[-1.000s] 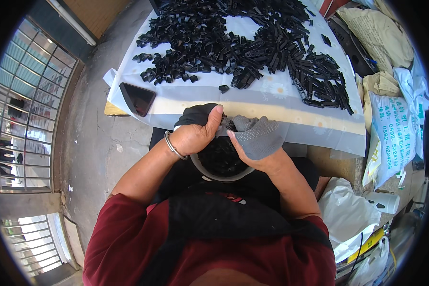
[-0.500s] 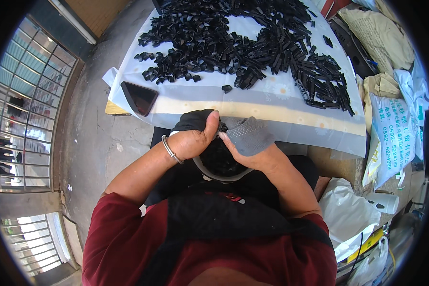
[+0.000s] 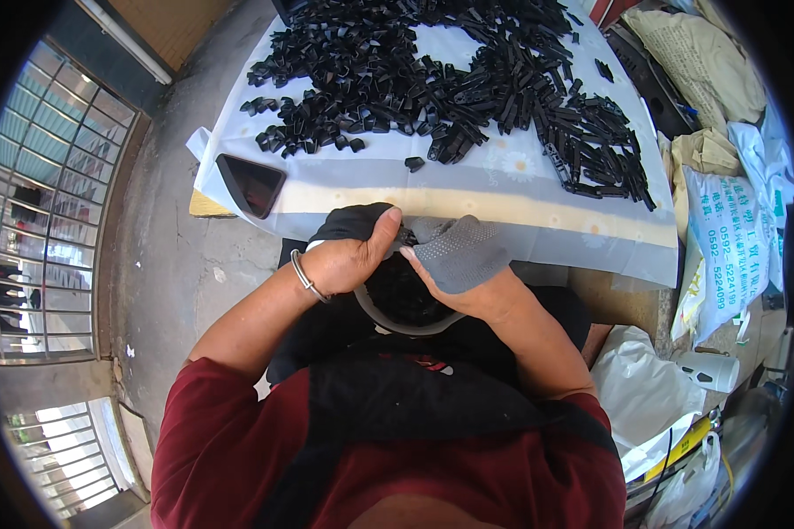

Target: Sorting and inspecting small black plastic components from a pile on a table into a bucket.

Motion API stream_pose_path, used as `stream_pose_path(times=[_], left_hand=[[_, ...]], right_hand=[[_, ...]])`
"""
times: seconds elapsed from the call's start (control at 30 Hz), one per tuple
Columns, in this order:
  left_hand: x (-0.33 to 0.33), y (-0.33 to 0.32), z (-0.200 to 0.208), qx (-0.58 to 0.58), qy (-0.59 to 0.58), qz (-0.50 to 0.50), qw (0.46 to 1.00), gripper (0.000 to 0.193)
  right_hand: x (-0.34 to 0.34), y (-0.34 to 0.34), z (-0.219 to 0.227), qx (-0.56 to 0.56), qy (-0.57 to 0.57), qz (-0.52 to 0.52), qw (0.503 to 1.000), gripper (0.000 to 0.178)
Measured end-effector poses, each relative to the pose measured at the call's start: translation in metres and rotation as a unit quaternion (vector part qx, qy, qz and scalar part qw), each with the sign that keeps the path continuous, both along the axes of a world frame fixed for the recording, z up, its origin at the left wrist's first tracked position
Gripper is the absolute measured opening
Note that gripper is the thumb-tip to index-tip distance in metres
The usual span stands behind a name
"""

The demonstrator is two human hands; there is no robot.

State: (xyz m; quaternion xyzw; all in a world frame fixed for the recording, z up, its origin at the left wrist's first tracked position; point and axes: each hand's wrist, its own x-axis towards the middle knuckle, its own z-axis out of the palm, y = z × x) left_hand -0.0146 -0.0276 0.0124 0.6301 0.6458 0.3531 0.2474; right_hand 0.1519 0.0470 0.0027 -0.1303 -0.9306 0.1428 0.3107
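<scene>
My left hand (image 3: 355, 253), in a black fingerless-thumb glove, and my right hand (image 3: 457, 262), in a dotted grey one, meet over my lap with bare thumbs facing each other. Both are closed around a small black plastic part (image 3: 407, 237), mostly hidden by the fingers. Below them a round grey bucket (image 3: 386, 324) holds several black plastic pieces (image 3: 412, 298). Beyond my hands, the table bears a heap of short curved black pieces (image 3: 353, 84) on the left and long narrow black pieces (image 3: 600, 145) on the right. One loose black piece (image 3: 414, 164) lies nearer me.
A dark phone (image 3: 260, 187) lies at the table's left corner on the pale flowered tablecloth (image 3: 582, 225). Printed white sacks (image 3: 723, 247) stand along the right. A white plastic bag (image 3: 644, 388) and a white cup-like container (image 3: 713, 372) sit lower right. A barred window (image 3: 48, 203) is on the left.
My hands stay together over the bucket, with only a slight shift of the right fingers around the small part. The whole view has moved a little.
</scene>
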Motion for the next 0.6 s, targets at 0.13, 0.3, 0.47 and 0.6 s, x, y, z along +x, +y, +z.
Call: stream_pose_path(times=[0.13, 0.3, 0.47, 0.6], left_hand=[[-0.002, -0.003, 0.006, -0.013, -0.127, 0.012, 0.992, 0.043], [0.005, -0.004, -0.001, 0.007, -0.119, 0.026, 0.993, 0.039], [0.010, -0.005, -0.002, 0.000, 0.016, 0.026, 1.000, 0.034], [0.001, 0.001, 0.015, -0.068, 0.045, -0.048, 0.996, 0.045]], right_hand=[[0.003, -0.005, 0.019, -0.093, -0.073, -0.022, 0.993, 0.022], [0.001, -0.005, 0.009, -0.037, -0.088, -0.027, 0.995, 0.019], [-0.007, -0.008, -0.005, -0.034, -0.100, -0.006, 0.994, 0.021], [-0.003, -0.002, -0.007, -0.029, -0.064, 0.001, 0.998, 0.024]])
